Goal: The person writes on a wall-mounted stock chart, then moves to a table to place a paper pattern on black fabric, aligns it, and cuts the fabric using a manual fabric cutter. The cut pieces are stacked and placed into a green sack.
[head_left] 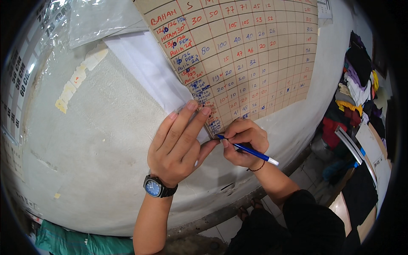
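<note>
A tan cardboard chart (289, 63) with a ruled grid and red and blue handwriting lies on the pale table. My left hand (176, 142) is laid flat with its fingers apart, the fingertips touching the chart's left edge near the bottom corner. It wears a dark watch with a blue dial. In my right hand (248, 138) a blue pen (255, 153) with a white end is pinched, its tip at that lower-left corner of the chart. White cloth (146, 70) runs out from under the chart and passes beneath my left hand.
Clear plastic sheeting (104, 23) lies at the far left of the table (97, 148). Torn tape (78, 80) sticks to its surface. A heap of coloured fabric (357, 80) is on the right, above boards (374, 148). A green bundle (80, 240) sits at the lower left.
</note>
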### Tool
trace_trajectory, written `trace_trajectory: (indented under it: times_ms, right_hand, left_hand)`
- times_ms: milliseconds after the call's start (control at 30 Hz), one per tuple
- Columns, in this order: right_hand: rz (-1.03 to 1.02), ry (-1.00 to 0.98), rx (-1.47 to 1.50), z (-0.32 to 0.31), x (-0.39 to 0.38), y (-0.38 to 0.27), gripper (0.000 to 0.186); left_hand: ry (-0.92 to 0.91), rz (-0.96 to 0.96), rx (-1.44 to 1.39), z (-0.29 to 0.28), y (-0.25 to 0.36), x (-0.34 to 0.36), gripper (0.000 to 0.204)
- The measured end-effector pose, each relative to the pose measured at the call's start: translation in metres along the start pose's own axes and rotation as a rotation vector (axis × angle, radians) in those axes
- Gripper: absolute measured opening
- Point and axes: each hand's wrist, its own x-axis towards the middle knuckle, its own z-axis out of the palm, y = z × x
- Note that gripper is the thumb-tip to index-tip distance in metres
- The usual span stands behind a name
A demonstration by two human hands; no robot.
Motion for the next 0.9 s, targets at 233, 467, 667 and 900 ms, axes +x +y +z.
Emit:
trace_trajectory:
  times_ms: [233, 467, 667, 900]
  right_hand:
    - [0.013, 0.041, 0.012, 0.0013, -0.0019, 0.0012, 0.026]
    - [0.006, 0.027, 0.027, 0.0001, -0.0026, 0.0017, 0.026]
    - [-0.012, 0.029, 0.006, 0.0005, -0.0022, 0.0028, 0.026]
    - [0.006, 0.065, -0.004, 0.0003, -0.0037, 0.0004, 0.026]
  left_hand:
    - [-0.012, -0.001, 0.005, -0.0019, -0.0002, 0.0008, 0.036]
    - [0.006, 0.004, -0.013, 0.0002, -0.0006, -0.0001, 0.055]
    - [0.01, -0.002, -0.018, 0.0011, -0.0001, -0.0006, 0.056]
    - [0.004, -0.002, -0.022, 0.0008, -0.0006, 0.0003, 0.056]
